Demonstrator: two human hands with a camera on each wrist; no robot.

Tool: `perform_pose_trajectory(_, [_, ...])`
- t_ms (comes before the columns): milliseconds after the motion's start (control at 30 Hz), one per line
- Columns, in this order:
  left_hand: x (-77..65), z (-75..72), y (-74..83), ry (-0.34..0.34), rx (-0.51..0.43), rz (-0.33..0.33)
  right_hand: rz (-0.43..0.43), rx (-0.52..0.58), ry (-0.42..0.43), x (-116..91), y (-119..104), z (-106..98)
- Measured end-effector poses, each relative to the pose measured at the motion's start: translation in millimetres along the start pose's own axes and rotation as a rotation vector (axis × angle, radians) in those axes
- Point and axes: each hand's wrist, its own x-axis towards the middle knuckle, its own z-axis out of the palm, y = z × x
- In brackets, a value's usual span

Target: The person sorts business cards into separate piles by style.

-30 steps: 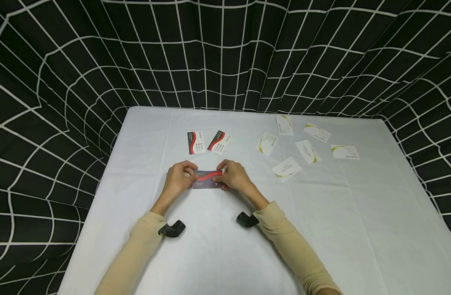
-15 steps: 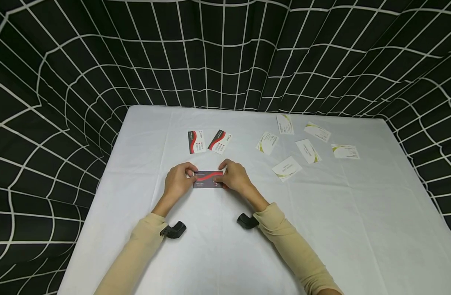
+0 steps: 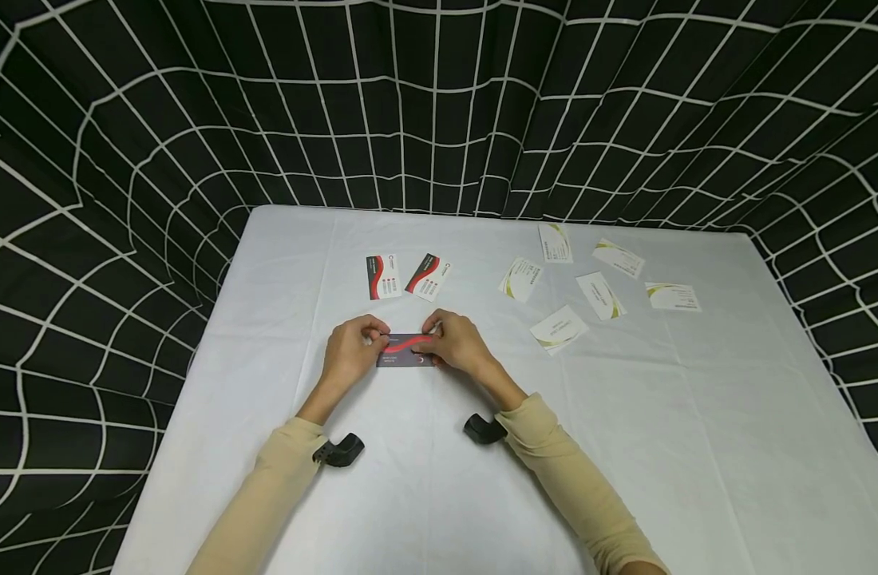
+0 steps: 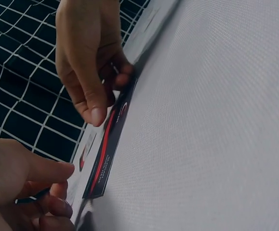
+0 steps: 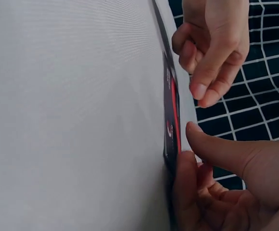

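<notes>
A dark grey business card (image 3: 401, 359) with a red wave lies flat on the white tablecloth between both hands. My left hand (image 3: 349, 350) hovers at the card's left end, its fingers loosely bent. In the left wrist view, a gap shows between the left thumb (image 4: 57, 169) and the card (image 4: 111, 149). My right hand (image 3: 459, 343) is at the other end, thumb raised over the card. Its fingertips (image 5: 186, 161) are right at the card's edge in the right wrist view, with thumb and finger apart.
Two red-and-black business cards (image 3: 384, 277) lie just beyond the hands. Several white cards with yellow-green curves (image 3: 558, 329) are scattered to the right. A black curtain with a white grid (image 3: 439, 112) surrounds the table (image 3: 425, 495).
The left hand has shifted slightly right and its thumb has come off the card's left end. The card stays nearly in place; the right hand has barely moved.
</notes>
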Motion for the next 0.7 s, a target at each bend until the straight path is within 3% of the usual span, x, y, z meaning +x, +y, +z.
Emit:
perform_pose_trajectory(167, [1.3,1.1,-1.3,0.015,-0.064,0.027,-0.086,-0.057,0.02,9,-9,0])
perform_pose_trajectory(367, [1.5,1.6,-1.8,0.007,-0.116,0.01,-0.213,-0.077,0.014,23,-15,2])
perform_pose_trajectory(700, [1.5,-0.8,0.4,0.006,-0.173,0.011,-0.29,-0.081,0.017,44,-22,7])
